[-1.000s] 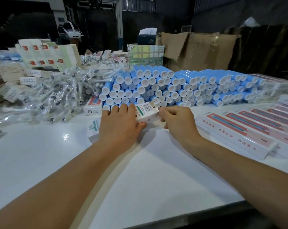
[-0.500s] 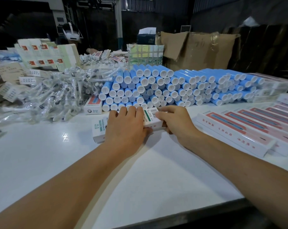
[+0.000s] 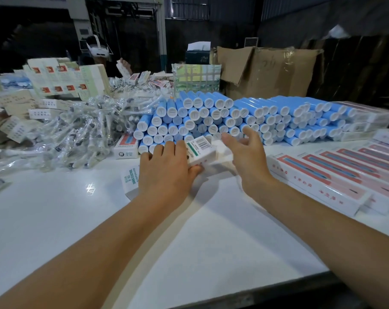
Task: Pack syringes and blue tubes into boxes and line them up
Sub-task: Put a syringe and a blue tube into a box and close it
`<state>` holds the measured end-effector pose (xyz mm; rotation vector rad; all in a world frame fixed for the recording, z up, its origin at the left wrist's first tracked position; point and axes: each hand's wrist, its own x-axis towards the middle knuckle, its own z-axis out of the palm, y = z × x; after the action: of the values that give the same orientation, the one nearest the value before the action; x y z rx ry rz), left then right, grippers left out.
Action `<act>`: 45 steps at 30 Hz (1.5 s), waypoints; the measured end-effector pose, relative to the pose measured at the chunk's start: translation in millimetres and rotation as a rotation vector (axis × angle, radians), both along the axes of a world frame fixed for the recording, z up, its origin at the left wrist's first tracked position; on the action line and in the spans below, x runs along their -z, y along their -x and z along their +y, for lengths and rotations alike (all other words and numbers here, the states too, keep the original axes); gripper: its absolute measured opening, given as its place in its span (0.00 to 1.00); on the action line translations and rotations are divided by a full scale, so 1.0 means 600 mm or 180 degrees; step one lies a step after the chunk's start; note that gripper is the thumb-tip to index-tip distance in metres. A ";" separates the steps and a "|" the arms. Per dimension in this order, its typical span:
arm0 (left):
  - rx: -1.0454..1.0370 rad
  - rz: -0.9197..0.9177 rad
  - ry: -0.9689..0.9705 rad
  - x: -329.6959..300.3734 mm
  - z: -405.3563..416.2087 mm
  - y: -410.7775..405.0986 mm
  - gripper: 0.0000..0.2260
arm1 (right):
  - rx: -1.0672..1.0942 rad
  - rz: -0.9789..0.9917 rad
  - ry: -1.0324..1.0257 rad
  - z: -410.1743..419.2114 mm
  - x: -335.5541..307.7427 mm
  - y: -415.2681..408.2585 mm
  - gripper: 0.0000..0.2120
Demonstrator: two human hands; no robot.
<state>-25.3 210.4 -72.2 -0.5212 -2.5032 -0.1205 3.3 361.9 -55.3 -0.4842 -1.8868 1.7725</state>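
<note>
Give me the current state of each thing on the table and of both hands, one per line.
Left hand: fingers curled over the white box, gripping it.
Right hand: open, fingers spread, off the box, near the tubes.
White box: closed, tilted, barcode end up.
Blue tubes: capped, stacked lying down.
Bagged syringes: loose heap, still wrapped.
Packed boxes: closed, flat, lined up side by side.
Cardboard carton: flaps open.

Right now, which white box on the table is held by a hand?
The box with the barcode, gripped by the left hand before the blue tubes. The boxes in the row at right lie untouched.
</note>
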 end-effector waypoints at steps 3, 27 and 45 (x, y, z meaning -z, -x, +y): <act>0.0021 0.0059 0.0014 0.002 0.004 -0.003 0.29 | -0.1138 -0.0226 0.2348 -0.007 -0.003 -0.003 0.19; 0.0254 0.0187 0.0106 0.002 0.006 -0.021 0.31 | -0.1100 0.0323 0.1178 -0.024 -0.003 -0.020 0.09; 0.0287 0.0256 0.0196 0.001 0.000 -0.022 0.31 | -0.1164 0.0117 0.0662 -0.027 0.007 -0.015 0.14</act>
<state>-12.1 210.5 -72.7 -0.6518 -2.4118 -0.0561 12.1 345.7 -59.4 -0.1815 -1.8639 2.2112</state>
